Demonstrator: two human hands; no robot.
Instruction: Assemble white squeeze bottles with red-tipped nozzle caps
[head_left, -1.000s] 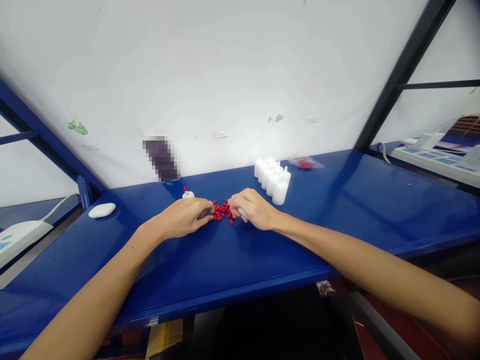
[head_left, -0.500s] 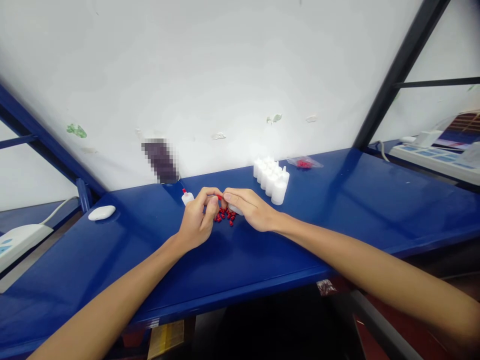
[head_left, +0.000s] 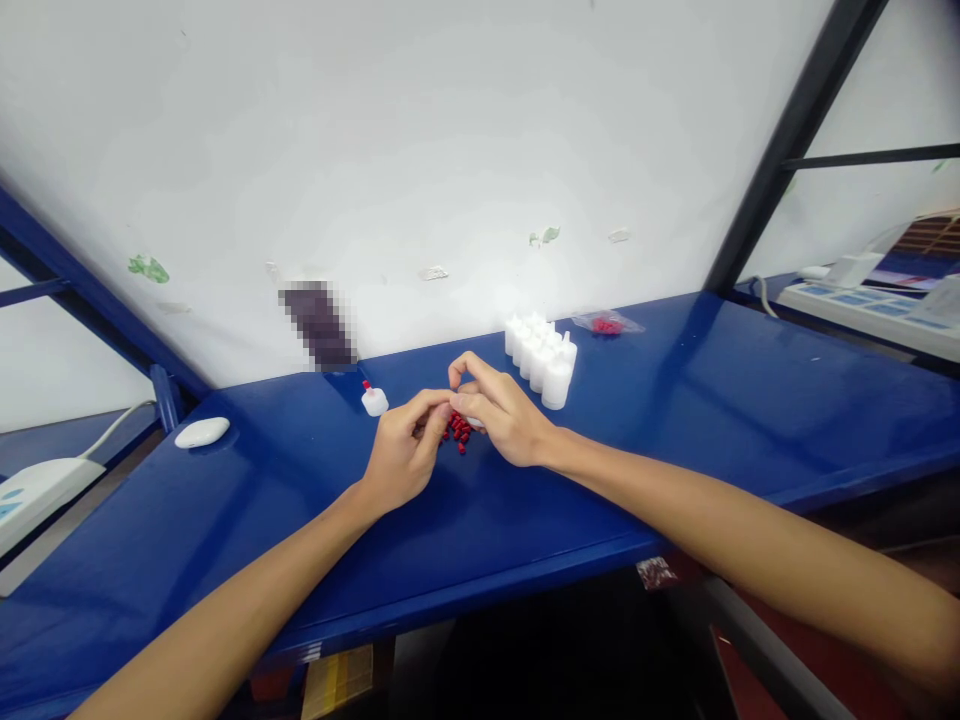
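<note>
Low over the blue table, my right hand [head_left: 504, 415] is closed around a small white bottle [head_left: 474, 422], mostly covered by the palm and fingers. My left hand [head_left: 407, 445] pinches at the bottle's top end, thumb and index fingertip meeting my right fingers. A red cap showed in that pinch a moment earlier; the fingers now hide it. Beneath both hands lies a small pile of red caps [head_left: 460, 428]. Left of them, a white squeeze bottle [head_left: 375, 402] with a red cap on its nozzle rests on the table.
Several white bottles [head_left: 541, 365] stand grouped at the back right of the blue table [head_left: 480, 530]. Behind them lies a clear bag of red caps [head_left: 606, 324]. A white oval case [head_left: 202, 433] is at the left. Power strips lie beyond both table ends.
My left hand has shifted slightly right and down, and the red piece in its fingertips is now hidden. My right index finger has lifted and bent. More of the capped bottle shows.
</note>
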